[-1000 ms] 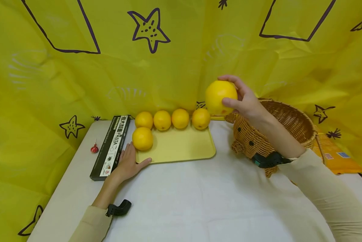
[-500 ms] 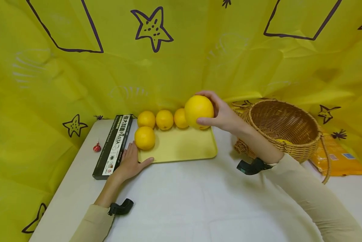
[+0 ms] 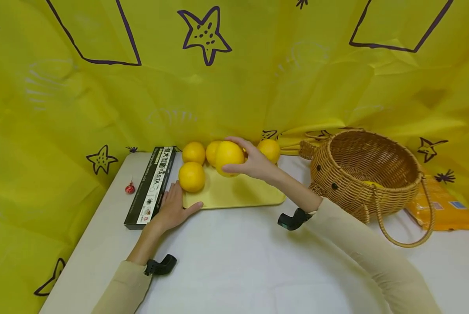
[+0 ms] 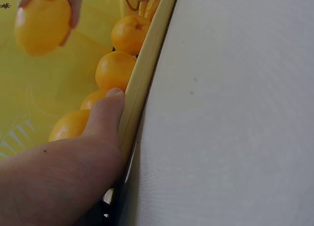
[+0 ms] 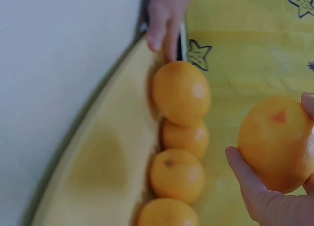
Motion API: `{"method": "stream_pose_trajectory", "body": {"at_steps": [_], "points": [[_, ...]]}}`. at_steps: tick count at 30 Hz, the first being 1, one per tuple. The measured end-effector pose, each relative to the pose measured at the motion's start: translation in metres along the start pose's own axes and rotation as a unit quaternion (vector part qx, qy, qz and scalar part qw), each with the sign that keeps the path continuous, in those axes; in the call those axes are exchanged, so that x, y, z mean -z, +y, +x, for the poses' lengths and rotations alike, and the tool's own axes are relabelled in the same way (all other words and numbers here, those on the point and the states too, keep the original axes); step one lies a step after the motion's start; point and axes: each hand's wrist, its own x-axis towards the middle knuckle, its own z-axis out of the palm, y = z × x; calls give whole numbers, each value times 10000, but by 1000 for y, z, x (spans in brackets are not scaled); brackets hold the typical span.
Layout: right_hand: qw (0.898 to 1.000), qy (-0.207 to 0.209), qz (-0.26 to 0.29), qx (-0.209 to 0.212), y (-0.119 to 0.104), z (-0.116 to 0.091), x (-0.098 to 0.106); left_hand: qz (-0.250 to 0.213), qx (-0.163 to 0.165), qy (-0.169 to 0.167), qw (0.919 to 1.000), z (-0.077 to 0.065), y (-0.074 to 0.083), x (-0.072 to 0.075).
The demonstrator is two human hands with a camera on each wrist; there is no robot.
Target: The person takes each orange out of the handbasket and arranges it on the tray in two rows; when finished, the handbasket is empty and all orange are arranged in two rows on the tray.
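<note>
My right hand [image 3: 258, 163] grips an orange [image 3: 228, 158] between thumb and fingers, above the yellow tray [image 3: 242, 196]. In the right wrist view the held orange [image 5: 277, 142] shows a small reddish mark. My left hand [image 3: 173, 211] lies at the tray's left end with straight fingers, its thumb along the front rim. Just beyond those fingertips sits a front orange [image 3: 192, 177], with another orange [image 3: 193, 153] behind it. The back row continues rightward to an orange [image 3: 269, 150] at the tray's right end. The held orange and right hand partly cover the row's middle.
A black and white pasta box [image 3: 150, 187] lies left of the tray, beside a small red ball-shaped trinket [image 3: 130, 188]. On the right stands a wicker pig-shaped basket [image 3: 348, 187] with something yellow inside. An orange packet [image 3: 442, 209] lies behind it. A yellow curtain [image 3: 258, 87] hangs behind the table.
My right hand has carried the orange leftward and down, from beside the basket to over the middle of the tray. The left hand stays at the tray's left end.
</note>
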Motion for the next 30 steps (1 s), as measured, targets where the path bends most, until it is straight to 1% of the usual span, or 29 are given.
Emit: {"method": "stream_pose_trajectory", "body": {"at_steps": [3, 6, 13, 23, 30], "points": [[9994, -7, -319, -167, 12, 11, -13, 78, -9, 13, 10000, 1, -1, 0], [9979, -57, -606, -216, 22, 19, -23, 103, -9, 24, 9999, 2, -2, -1], [9942, -273, -1036, -103, 32, 29, -33, 113, 59, -62, 9999, 3, -2, -2], [9943, -537, -853, -360, 41, 36, -39, 187, 88, -43, 9998, 2, -3, 0], [9951, -563, -607, -539, 46, 37, -42, 128, 90, -71, 9999, 2, -2, -1]]}}
